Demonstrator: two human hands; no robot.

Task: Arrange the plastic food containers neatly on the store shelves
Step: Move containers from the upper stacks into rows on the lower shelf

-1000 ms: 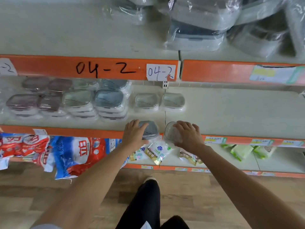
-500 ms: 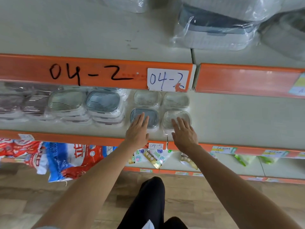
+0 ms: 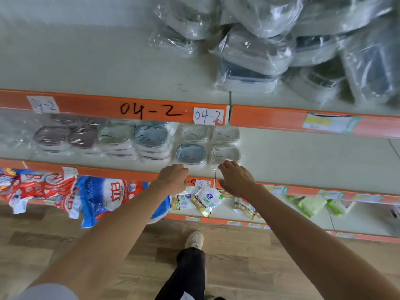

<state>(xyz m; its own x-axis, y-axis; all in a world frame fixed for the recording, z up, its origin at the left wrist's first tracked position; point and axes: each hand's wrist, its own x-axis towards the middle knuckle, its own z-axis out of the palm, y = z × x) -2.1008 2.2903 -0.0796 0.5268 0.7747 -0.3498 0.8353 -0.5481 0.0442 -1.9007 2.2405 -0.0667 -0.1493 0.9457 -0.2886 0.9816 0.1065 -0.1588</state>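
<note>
The wooden floor fills the bottom of the frame, brown planks, with a dark trouser leg and a pale shoe in the lower middle. Above it stand pale shelves with orange front edges. The top shelf fills the upper part of the frame, and big containers wrapped in clear plastic are piled at its upper right. Its orange edge has "04-2" written on it (once in black pen, and again on little white paper tags).

The middle shelf runs across the centre. On its left half sit rows of small food containers, purple, green-grey and blue, some stacked. Each has rounded corners, lies flat with its lid up, and its long side runs left to right.

Right of them, two clear ones sit at the back. In front are a blue container and a clear container, side by side.

The left hand is near the blue one, fingers curled under and holding nothing. The right hand has loose, spread fingers, tips touching the clear one's front edge.

Bright bags hang at the lower left.
</note>
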